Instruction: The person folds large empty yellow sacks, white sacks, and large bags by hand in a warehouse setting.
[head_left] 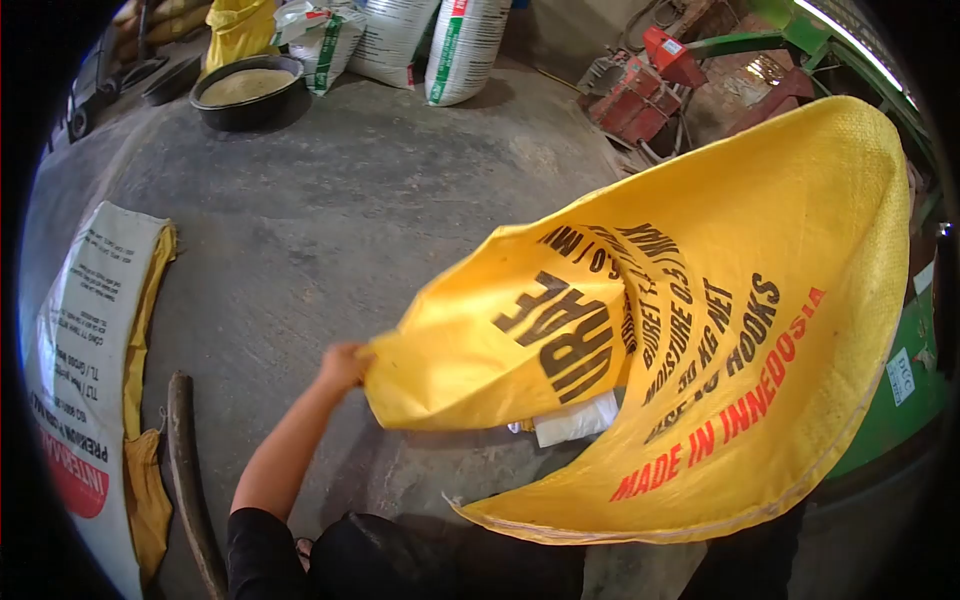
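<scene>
A large yellow woven sack with black and red print spreads in a curve across the right half of the view, raised off the floor. At its left corner my left hand grips the edge with closed fingers. My right hand is hidden, and the sack covers much of the right side. Beneath the sack's middle a folded white piece shows on the grey floor. The sack's lower edge curves past my dark-clothed legs.
White and yellow sacks lie at left beside a curved wooden stick. A black basin of pale grain stands near upright filled sacks. Red machinery and a green frame are at right.
</scene>
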